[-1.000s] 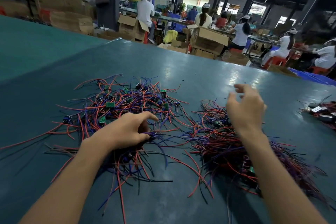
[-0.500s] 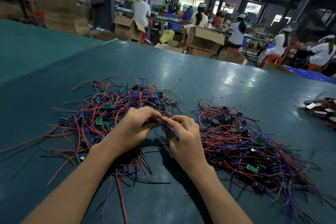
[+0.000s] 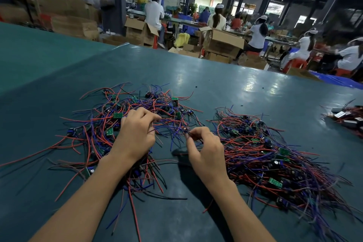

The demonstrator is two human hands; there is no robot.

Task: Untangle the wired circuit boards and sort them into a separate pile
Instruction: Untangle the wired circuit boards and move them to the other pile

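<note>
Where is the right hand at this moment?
In the head view, the right hand is at centre, between the tangled pile and the right pile, pinching wires.

A wide desk (image 3: 235,88) covered with a glossy teal-green sheet is seen. On its left-centre a tangled pile (image 3: 94,129) of red, blue and black wires is spread, with small green circuit boards (image 3: 117,115) caught among them. Just beside it, to the right, a denser second pile (image 3: 271,165) of the same wired boards is laid, its strands fanned out toward the near right edge. Well apart, at the right border, a smaller cluster (image 3: 346,119) of red-wired parts is found. A few dark specks (image 3: 195,86) are scattered beyond the piles.
</note>
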